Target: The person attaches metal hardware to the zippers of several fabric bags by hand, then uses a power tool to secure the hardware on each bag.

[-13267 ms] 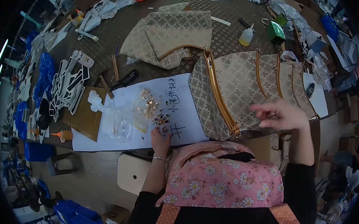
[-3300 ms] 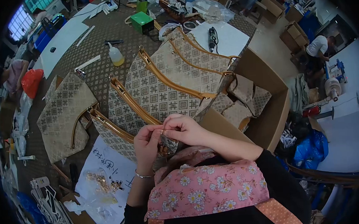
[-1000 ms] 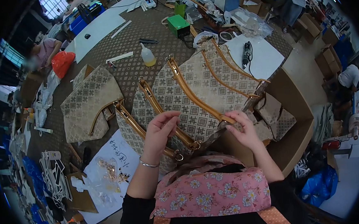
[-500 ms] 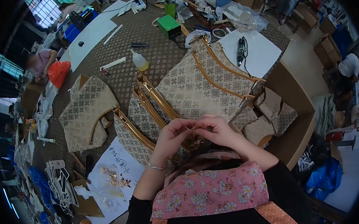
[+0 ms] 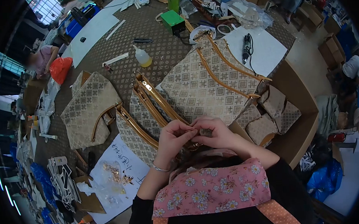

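My left hand (image 5: 174, 140) and my right hand (image 5: 214, 135) meet in front of my chest, fingertips pinched together. Whatever they hold is too small and covered to make out. Gold-coloured metal hardware (image 5: 195, 146) shows just beneath the fingers. Close by lie patterned beige handbags with tan trim: a large one (image 5: 203, 92) with long straps reaches away from my hands. To its left is a bag with a tan zipped opening (image 5: 156, 100), and left of that another narrow zipped bag (image 5: 136, 133). A metal bangle (image 5: 160, 168) circles my left wrist.
A cardboard box (image 5: 301, 117) holding patterned pieces stands right. Left are another bag (image 5: 90, 111) and a plastic bag of gold fittings (image 5: 114, 173) on paper. A glue bottle (image 5: 143, 57), green box (image 5: 172, 22) and corded tool (image 5: 247, 48) lie beyond. A person (image 5: 45, 60) sits far left.
The view has shifted slightly, so the bags and table appear a little further right. My fingertips have drawn closer together, and less gold hardware shows below them.
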Demonstrator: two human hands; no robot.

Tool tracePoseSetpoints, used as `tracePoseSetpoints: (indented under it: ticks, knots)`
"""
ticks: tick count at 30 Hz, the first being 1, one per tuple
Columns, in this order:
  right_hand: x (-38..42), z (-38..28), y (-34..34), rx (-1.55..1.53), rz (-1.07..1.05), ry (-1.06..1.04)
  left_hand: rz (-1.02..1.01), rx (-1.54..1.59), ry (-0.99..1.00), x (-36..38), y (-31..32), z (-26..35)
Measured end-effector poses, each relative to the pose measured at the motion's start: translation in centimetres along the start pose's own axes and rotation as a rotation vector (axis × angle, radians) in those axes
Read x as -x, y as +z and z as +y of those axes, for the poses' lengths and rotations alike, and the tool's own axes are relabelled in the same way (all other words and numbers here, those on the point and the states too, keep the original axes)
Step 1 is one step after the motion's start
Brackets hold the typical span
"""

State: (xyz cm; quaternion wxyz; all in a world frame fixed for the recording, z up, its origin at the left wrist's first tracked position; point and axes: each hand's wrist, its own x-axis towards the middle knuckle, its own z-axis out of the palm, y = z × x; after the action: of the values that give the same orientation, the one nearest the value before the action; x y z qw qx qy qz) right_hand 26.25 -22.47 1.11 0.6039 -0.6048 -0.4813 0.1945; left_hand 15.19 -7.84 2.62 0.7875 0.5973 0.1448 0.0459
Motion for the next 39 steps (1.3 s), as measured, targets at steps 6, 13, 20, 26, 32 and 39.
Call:
tracePoseSetpoints:
  ticks: [6, 13, 20, 26, 32, 39]
  knots:
    - [0.1, 0.2, -0.1, -0.033, -0.039, 0.068, 0.018, 0.031, -0.124, 0.4, -0.1, 1.0]
    - [-0.1, 0.3, 0.2, -0.024, -0.040, 0.105, 0.031, -0.472, 0.147, 1.3, -0.4, 2.1]
    - [0.1, 1.8, 0.2, -0.363, -0.096, 0.349, 0.112, -0.584, 0.208, 1.6, 0.4, 2.2]
    - [-0.6, 1.2, -0.7, -0.341, -0.264, 0.330, 0.163, -0.695, 0.339, 1.6, 0.1, 1.6]
    - [-1.5, 0.8, -1.0, -0.448, -0.347, 0.454, 0.132, -0.719, 0.446, 2.3, 0.3, 2.3]
    - [-2.3, 2.1, -0.2, -0.419, -0.416, 0.246, 0.131, -0.800, 0.511, 2.6, -0.3, 2.6]
